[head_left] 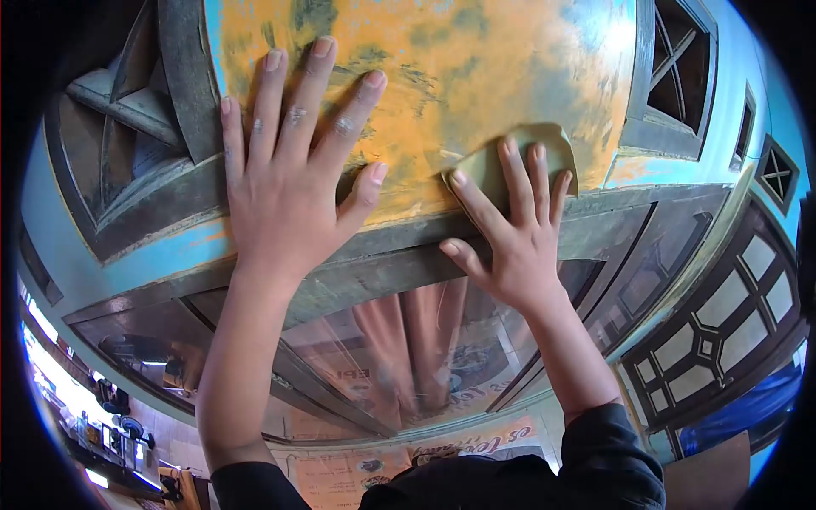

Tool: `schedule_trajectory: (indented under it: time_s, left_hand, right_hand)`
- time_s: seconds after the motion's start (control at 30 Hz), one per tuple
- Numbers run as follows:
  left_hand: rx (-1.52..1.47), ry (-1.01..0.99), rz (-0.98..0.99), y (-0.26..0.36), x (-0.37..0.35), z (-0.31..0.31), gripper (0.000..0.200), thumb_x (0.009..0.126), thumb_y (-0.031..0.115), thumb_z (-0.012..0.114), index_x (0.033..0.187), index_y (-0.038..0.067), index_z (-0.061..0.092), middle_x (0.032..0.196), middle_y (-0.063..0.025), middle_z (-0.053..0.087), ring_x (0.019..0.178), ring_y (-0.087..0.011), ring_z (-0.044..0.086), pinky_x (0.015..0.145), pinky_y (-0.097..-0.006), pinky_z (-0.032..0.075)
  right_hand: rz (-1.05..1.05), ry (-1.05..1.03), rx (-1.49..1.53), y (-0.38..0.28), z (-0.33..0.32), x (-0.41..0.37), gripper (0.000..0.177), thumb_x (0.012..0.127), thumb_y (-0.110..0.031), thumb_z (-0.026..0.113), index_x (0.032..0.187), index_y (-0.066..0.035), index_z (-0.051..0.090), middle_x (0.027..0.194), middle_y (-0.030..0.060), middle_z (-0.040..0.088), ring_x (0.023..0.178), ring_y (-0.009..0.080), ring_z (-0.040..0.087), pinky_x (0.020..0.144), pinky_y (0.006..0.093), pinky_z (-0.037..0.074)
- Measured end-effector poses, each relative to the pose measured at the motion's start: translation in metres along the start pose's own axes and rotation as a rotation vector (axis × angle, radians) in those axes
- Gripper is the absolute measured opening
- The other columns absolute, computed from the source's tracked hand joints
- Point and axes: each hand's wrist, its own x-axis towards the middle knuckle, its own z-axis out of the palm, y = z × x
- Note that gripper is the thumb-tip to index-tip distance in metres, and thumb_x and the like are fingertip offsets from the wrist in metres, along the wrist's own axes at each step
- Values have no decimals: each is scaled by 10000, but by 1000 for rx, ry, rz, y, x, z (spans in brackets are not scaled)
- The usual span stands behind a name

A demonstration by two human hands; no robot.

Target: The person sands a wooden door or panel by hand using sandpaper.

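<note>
My left hand (285,200) lies flat against the worn orange panel (476,68), its fingers (293,102) spread wide and straight, the thumb angled out to the side, gripping nothing. My right hand (514,251) is lower and to the right. Its fingers (518,178) are stretched out close together and press a small greenish-tan sheet of sandpaper (483,166) flat against the panel's lower part. They are not curled round it, and the thumb rests apart on the grey wooden rail (399,246) just beneath. One top corner of the sheet curls a little away from the paint. The panel is patchy, orange with blue-green blotches and a blue strip along its left edge. Below the rail a glass pane (408,357) shows a pinkish curtain. To the left of the panel is a dark latticed opening (119,127) in a heavy frame, with another (676,59) to the right set into the light blue wall (731,93). Further right there is a dark-framed window (731,314) with small panes. The sandpaper sits close to the panel's bottom edge, and bare paint stretches above it and between my two hands.
</note>
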Motion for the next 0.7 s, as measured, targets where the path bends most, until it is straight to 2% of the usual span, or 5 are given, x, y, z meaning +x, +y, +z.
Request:
schedule_trajectory:
  time_s: [0.07,0.33,0.37,0.4,0.7]
  left_hand:
    - [-30,-1,-29,0,-2,1,610,922,467,542,1515,388,425,1644,-10,288,1510,-335,248,1173,-641,184]
    - [13,14,7,-1,-2,1,596,948,492,493,1514,307,454,1629,-58,321,1497,-366,266,1180,-621,173]
    - [14,16,8,-1,-3,2,595,948,492,494,1513,307,456,1628,-57,323,1497,-365,267,1180,-620,174]
    - [10,21,11,-2,-2,2,593,949,494,492,1511,308,459,1627,-56,325,1496,-365,268,1179,-620,175]
    - [10,33,7,0,-1,2,561,963,480,468,1497,311,479,1619,-44,343,1489,-362,282,1183,-609,173]
  right_hand:
    - [1,19,-26,6,1,2,596,878,-604,628,1428,-387,554,1623,123,294,1511,409,192,1177,662,76]
    - [74,117,29,-5,4,19,593,873,-590,640,1414,-356,577,1609,143,316,1504,420,199,1178,663,63]
    - [32,85,-21,-7,9,2,644,900,-617,604,1421,-239,579,1604,203,286,1511,442,167,1188,632,30]
    - [33,88,-33,-11,16,-8,646,901,-622,602,1418,-235,581,1605,206,283,1514,435,164,1188,627,17]
    - [101,58,82,-23,10,4,595,887,-603,622,1421,-343,573,1620,163,287,1516,434,146,1184,644,6]
